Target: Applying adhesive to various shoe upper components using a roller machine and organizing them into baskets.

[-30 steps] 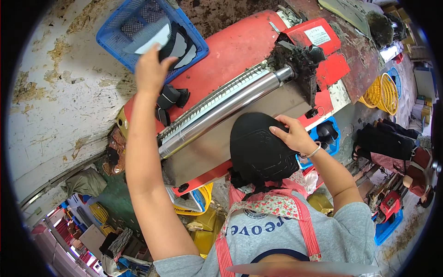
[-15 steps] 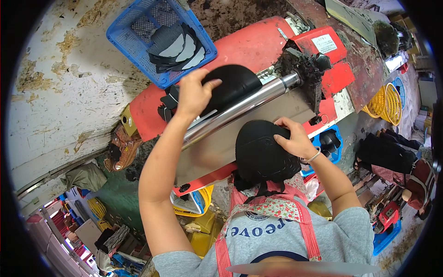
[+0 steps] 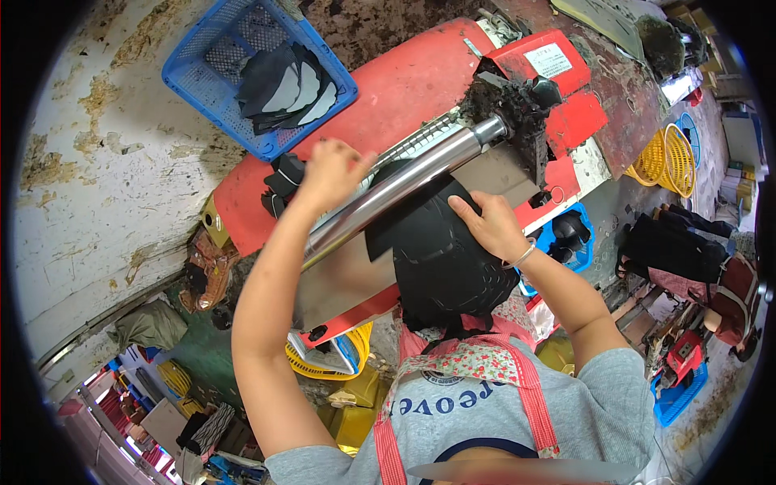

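Observation:
My right hand (image 3: 491, 228) is on the right edge of black curved sheet pieces (image 3: 453, 250), its thumb lying on top. The pieces lie in a stack between my lap and the machine's metal plate (image 3: 343, 283). One black piece reaches up to the shiny steel roller (image 3: 404, 190), and a dark bit shows just beyond it. My left hand (image 3: 333, 176) hovers by the far side of the roller, its fingers smeared by motion. Beside it, several small black pieces (image 3: 283, 182) lie on the red machine (image 3: 388, 81).
A blue basket (image 3: 263, 145) holding black and grey cut pieces stands on the machine's far left. A second blue basket (image 3: 588, 250) with black pieces is at right. Yellow baskets (image 3: 679, 162) stand farther right. Below the plate sits a yellow-rimmed basket (image 3: 364, 356).
The large black piece under my left hand beyond the roller is mostly gone from sight. My left hand has come off it. A black piece now reaches the roller's near side; my right hand moved toward the roller.

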`<state>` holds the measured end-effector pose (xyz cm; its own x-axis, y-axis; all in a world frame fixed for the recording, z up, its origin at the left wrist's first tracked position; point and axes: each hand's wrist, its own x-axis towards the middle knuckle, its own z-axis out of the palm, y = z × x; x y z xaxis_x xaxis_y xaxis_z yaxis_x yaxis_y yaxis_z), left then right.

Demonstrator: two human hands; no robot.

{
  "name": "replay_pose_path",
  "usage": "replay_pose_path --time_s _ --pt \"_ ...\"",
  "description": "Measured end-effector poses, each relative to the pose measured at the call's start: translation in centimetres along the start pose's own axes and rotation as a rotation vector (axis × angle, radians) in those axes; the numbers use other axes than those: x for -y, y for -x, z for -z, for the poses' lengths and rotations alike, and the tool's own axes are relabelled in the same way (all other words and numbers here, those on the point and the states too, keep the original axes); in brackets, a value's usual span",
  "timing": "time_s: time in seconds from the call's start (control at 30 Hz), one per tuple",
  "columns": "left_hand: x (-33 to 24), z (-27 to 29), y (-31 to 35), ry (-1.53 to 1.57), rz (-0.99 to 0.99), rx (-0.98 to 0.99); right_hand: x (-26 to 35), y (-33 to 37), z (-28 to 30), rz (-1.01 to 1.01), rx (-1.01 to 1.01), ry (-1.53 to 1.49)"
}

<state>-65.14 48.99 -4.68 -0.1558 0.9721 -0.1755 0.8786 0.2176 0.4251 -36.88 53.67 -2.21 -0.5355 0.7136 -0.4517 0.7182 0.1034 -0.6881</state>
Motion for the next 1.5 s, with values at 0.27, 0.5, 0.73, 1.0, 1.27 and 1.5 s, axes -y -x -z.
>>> replay_pose_path --time_s 0.27,0.5,0.73,1.0,1.27,1.5 --pt "-3.2 5.7 0.0 0.321 0.025 -0.369 -1.4 1.8 -0.1 0.223 -0.051 -0.187" --pt "5.1 12.1 -2.9 -0.145 -0.314 -1.011 -3.9 2.6 -1.2 0.258 -0.132 -0.156" --pt "12.3 4.5 -4.9 -0.546 -0.409 -0.605 -5.0 2.1 -3.4 0.262 -0.209 -0.204" --pt "6.2 1.6 -9.0 -0.405 -0.518 -0.666 -4.7 1.9 -3.7 0.308 -0.236 -0.184" --pt "2.5 3.1 -2.3 -0.049 -0.058 -0.22 -3.7 2.0 -2.1 0.317 -0.134 -0.158" --pt "-0.7 1.0 -2.6 0.121 -0.051 -0.163 -5.1 1.6 -0.8 0.277 -0.196 -0.163"
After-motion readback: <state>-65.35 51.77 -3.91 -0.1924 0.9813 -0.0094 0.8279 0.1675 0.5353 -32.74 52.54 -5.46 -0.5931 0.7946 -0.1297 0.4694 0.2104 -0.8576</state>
